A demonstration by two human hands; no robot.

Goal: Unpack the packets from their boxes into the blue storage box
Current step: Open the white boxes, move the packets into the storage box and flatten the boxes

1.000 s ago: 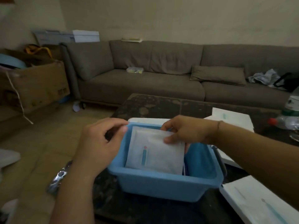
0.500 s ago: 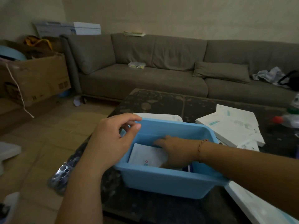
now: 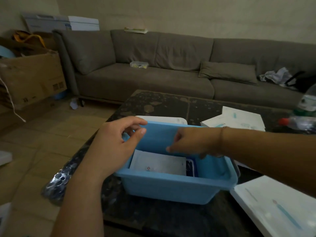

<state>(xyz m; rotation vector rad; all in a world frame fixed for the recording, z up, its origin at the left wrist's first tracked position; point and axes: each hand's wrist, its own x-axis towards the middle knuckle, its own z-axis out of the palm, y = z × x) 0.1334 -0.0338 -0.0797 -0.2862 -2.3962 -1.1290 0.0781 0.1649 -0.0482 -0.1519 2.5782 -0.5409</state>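
While the blue storage box (image 3: pixel 171 190) sits on the dark table (image 3: pixel 162 103) before a sofa (image 3: pixel 153 79), both hands' fingers hang loose.

Your forearms are bare, with no sleeves in view. Your right wrist carries a thin bracelet (image 3: pixel 222 136), a fine band. Your left hand (image 3: pixel 118 144) wears nothing.

Hands (image 3: pixel 118 142) over blue storage box (image 3: pixel 172 187)

White box (image 3: pixel 280 207) cut by the edge; bottle (image 3: pixel 297 121) perhaps blurred.
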